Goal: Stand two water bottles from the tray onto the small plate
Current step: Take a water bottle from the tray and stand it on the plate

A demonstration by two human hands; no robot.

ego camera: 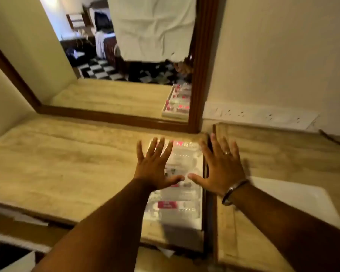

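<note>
A white tray (200, 195) lies on the beige counter, holding several clear water bottles (180, 208) with red labels, all lying flat. My left hand (154, 165) hovers over the tray's left side, fingers spread, holding nothing. My right hand (220, 167), with a ring and a wrist bracelet, hovers over the tray's right edge, also spread and empty. A white square plate (298, 197) sits on the neighbouring counter section to the right, partly hidden by my right forearm. The picture is blurred by motion.
A wood-framed mirror (201, 75) stands against the wall behind the tray. A white socket strip (263, 114) runs along the wall at the right. A dark gap (209, 213) separates the two counter sections. The counter's front edge lies near my forearms.
</note>
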